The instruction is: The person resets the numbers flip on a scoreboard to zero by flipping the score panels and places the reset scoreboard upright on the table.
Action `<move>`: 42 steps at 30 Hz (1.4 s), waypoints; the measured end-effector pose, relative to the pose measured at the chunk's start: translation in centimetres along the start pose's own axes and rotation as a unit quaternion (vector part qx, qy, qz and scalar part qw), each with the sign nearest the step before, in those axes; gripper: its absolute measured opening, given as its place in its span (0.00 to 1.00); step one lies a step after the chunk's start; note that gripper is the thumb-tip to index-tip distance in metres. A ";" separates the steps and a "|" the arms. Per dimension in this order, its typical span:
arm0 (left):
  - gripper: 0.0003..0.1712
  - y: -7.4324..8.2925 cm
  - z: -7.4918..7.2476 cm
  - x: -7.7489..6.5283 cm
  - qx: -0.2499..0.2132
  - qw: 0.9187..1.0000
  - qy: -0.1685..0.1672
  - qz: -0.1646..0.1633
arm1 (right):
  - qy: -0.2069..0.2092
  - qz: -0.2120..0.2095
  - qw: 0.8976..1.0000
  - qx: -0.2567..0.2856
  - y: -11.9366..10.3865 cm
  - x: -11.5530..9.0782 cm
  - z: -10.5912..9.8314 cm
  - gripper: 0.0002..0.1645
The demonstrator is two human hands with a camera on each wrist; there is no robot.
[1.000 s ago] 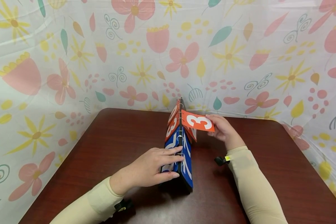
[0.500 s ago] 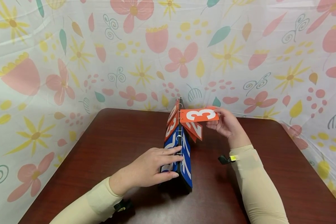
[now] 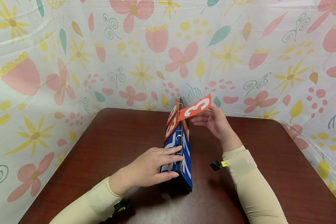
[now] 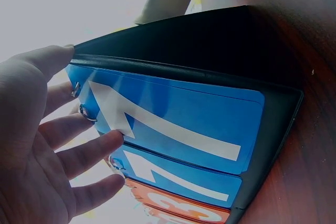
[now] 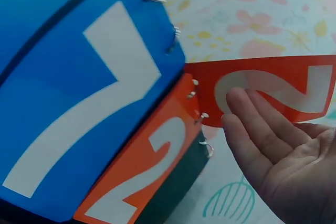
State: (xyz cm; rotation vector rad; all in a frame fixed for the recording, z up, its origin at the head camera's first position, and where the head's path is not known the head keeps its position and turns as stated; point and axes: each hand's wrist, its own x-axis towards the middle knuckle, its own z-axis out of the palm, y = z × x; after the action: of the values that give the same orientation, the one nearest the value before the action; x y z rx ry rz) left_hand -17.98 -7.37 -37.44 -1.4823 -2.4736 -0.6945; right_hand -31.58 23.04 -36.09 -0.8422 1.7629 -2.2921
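A tent-shaped flip scoreboard with blue and red number cards on metal rings stands on the table. Across its ridge lies my left hand; the fingertips touch the rings and the blue cards, with the thumb at the near end of the ridge. My right hand holds the free end of a red card and lifts it to the right of the ridge, tilted upward. This card shows a white 3 in the head view and a 2 underneath in the right wrist view, where the fingers lie against it.
The scoreboard stands on a dark reddish-brown table. Behind it hangs a white curtain printed with flowers. Another red card marked 2 hangs beside the blue 7 card. Small black cameras sit at both wrists.
My right hand has carried the red card's free end upward, and at last back toward the ridge, so it tilts up more. A lower red 2 card swung out, then dropped back. My left hand stays put.
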 end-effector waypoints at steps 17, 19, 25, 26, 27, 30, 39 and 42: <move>0.29 -0.2 0.0 0.0 0.000 1.000 0.004 0.012 | -0.004 -0.014 0.929 -0.370 2.1 2.1 2.5 0.32; 0.29 -0.3 -0.1 0.0 -0.001 1.000 0.007 0.013 | -0.009 -0.013 0.925 -0.380 2.2 2.3 2.6 0.31; 0.28 -0.4 0.0 -0.1 -0.003 1.000 0.010 0.015 | -0.039 -0.033 0.932 -0.360 2.6 3.2 2.8 0.37; 0.28 -0.5 0.0 -0.1 -0.003 1.000 0.009 0.016 | -0.041 -0.033 0.933 -0.355 2.7 3.4 2.8 0.39; 0.28 -0.5 0.1 -0.1 -0.005 1.000 0.007 0.016 | -0.039 -0.029 0.933 -0.356 2.9 3.5 2.7 0.41; 0.28 -0.4 0.3 0.0 -0.006 1.000 0.003 0.018 | -0.030 -0.014 0.929 -0.369 2.8 3.6 2.8 0.44; 0.28 -0.3 0.3 0.0 0.010 0.999 0.017 0.026 | -0.072 -0.009 0.891 -0.447 1.7 5.2 3.0 0.34; 0.27 -0.4 0.3 0.0 0.014 0.999 0.019 0.028 | -0.089 -0.003 0.877 -0.472 1.0 5.7 3.2 0.33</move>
State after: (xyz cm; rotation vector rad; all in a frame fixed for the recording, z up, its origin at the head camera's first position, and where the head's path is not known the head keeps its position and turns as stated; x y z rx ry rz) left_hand -18.34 -7.40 -37.78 -1.5087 -2.3943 -0.6697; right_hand -34.94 17.57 -34.57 -1.0986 2.7590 -1.1690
